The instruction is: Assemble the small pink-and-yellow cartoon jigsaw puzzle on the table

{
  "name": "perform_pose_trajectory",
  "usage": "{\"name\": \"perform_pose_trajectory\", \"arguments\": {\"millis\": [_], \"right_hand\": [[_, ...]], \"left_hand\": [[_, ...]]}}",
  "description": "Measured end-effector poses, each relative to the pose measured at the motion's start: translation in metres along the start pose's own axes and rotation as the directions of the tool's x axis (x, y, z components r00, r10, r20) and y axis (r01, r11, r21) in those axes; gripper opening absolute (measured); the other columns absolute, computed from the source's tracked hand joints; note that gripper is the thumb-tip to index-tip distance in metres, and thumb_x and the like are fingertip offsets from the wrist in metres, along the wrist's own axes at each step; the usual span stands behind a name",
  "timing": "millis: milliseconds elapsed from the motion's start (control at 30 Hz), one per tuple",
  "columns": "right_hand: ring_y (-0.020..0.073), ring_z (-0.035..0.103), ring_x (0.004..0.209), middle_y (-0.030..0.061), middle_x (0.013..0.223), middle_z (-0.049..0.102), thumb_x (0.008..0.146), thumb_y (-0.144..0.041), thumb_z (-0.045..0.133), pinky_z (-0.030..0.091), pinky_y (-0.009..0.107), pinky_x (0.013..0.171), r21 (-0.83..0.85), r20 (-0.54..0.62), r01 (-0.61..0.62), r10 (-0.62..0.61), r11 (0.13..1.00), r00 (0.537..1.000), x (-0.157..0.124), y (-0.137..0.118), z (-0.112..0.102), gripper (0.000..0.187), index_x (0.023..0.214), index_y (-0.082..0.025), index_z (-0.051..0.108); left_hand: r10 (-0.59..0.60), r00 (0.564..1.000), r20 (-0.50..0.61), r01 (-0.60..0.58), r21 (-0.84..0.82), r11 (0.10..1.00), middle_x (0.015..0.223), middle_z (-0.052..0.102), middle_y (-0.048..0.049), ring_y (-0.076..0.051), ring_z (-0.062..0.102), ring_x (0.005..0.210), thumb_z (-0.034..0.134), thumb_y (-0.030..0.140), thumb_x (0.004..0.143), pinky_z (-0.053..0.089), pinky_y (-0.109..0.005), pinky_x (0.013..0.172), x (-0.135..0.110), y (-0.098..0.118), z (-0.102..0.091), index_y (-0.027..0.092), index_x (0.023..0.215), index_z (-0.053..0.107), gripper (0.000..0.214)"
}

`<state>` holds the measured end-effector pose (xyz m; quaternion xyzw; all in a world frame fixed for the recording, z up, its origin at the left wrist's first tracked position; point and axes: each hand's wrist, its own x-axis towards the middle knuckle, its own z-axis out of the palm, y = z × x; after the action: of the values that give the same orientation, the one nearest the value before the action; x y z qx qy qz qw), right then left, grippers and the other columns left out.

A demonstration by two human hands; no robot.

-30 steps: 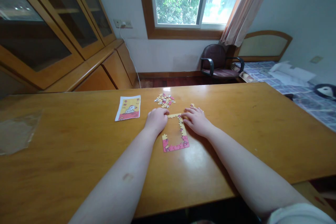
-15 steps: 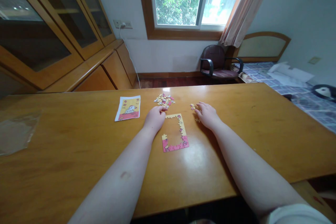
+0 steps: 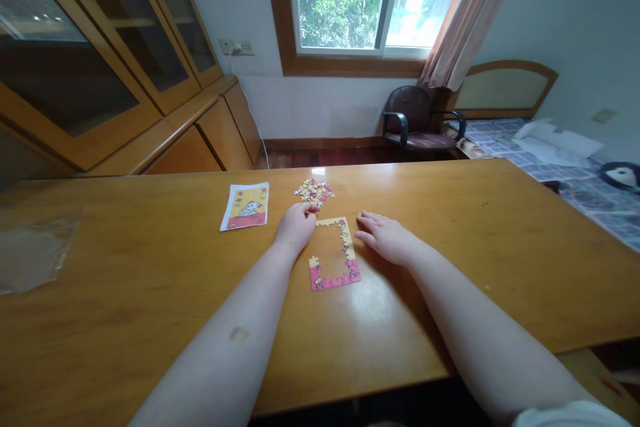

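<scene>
A partly joined jigsaw border (image 3: pixel 354 267), yellow above and pink below, lies on the table with a gap along its left side. At the border's upper left end rests my left hand (image 3: pixel 296 228), its fingers curled together; whatever they hold is hidden. My right hand (image 3: pixel 387 238) lies palm down to the right of the border, fingers stretched out. A small bit of a yellow puzzle piece (image 3: pixel 359 214) shows at its fingertips. Behind my left hand is a pile of loose puzzle pieces (image 3: pixel 315 191) in yellow, pink and white.
A picture card (image 3: pixel 246 207) with a white animal on yellow and pink lies left of the pile. A clear plastic bag (image 3: pixel 35 250) is on the far left of the wooden table (image 3: pixel 175 320). Beyond the table stand a chair (image 3: pixel 410 113) and a bed.
My right hand has moved left and toward me, over the spot where loose pieces showed. Those pieces are now mostly covered. My left hand stays nearly still.
</scene>
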<state>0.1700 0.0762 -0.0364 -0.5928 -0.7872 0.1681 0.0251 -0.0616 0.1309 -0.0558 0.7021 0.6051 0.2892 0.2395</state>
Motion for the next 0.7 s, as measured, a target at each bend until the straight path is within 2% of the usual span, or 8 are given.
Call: {"name": "perform_pose_trajectory", "arguments": {"millis": [67,133,300,500,700], "right_hand": [[0.0244,0.043,0.131,0.0108,0.143,0.047,0.096,-0.047,0.032,0.031,0.037,0.11,0.025,-0.038,0.018,-0.017,1.0,0.999,-0.002,0.0,-0.004,0.052,0.134,-0.017,0.052],[0.024,0.048,0.127,0.0103,0.139,0.052,0.097,-0.045,0.032,0.034,0.036,0.107,0.047,-0.096,0.004,0.001,0.999,0.995,-0.001,0.005,-0.007,0.049,0.129,-0.018,0.056],[0.0239,0.054,0.118,0.013,0.128,0.06,0.095,-0.038,0.038,0.038,0.033,0.102,0.055,-0.204,-0.143,0.152,0.988,0.967,0.007,0.026,-0.007,0.042,0.122,-0.014,0.06],[0.0233,0.06,0.109,0.0128,0.116,0.066,0.09,-0.021,0.04,0.042,0.03,0.093,0.002,-0.18,-0.288,0.283,0.958,0.942,0.01,0.046,-0.011,0.034,0.11,-0.015,0.067],[0.0217,0.064,0.095,0.0104,0.107,0.07,0.085,-0.019,0.047,0.044,0.027,0.078,0.001,-0.165,-0.365,0.361,0.931,0.918,0.008,0.052,-0.015,0.031,0.107,-0.019,0.069]], "left_hand": [[-0.015,1.0,-0.022,0.015,-0.025,1.0,0.099,0.071,-0.0048,-0.021,0.063,0.094,0.045,0.014,0.072,0.049,-0.032,0.088,0.0,0.0,0.0,0.019,0.091,0.072,0.033],[-0.039,0.998,-0.049,0.036,-0.066,0.997,0.097,0.072,-0.0041,-0.021,0.064,0.092,0.045,0.015,0.072,0.049,-0.032,0.086,0.0,0.0,-0.001,0.02,0.091,0.072,0.033],[-0.112,0.99,-0.083,0.094,-0.195,0.976,0.092,0.072,-0.0026,-0.021,0.064,0.091,0.045,0.018,0.073,0.05,-0.031,0.083,0.0,0.0,-0.002,0.02,0.089,0.072,0.031],[-0.159,0.983,-0.091,0.133,-0.241,0.961,0.088,0.072,-0.0024,-0.02,0.064,0.083,0.044,0.019,0.073,0.05,-0.03,0.077,0.001,-0.001,-0.001,0.019,0.087,0.071,0.031],[-0.145,0.985,-0.091,0.12,-0.234,0.965,0.086,0.072,-0.002,-0.02,0.064,0.083,0.045,0.019,0.071,0.049,-0.03,0.079,0.003,-0.005,0.002,0.019,0.088,0.071,0.031]]}}
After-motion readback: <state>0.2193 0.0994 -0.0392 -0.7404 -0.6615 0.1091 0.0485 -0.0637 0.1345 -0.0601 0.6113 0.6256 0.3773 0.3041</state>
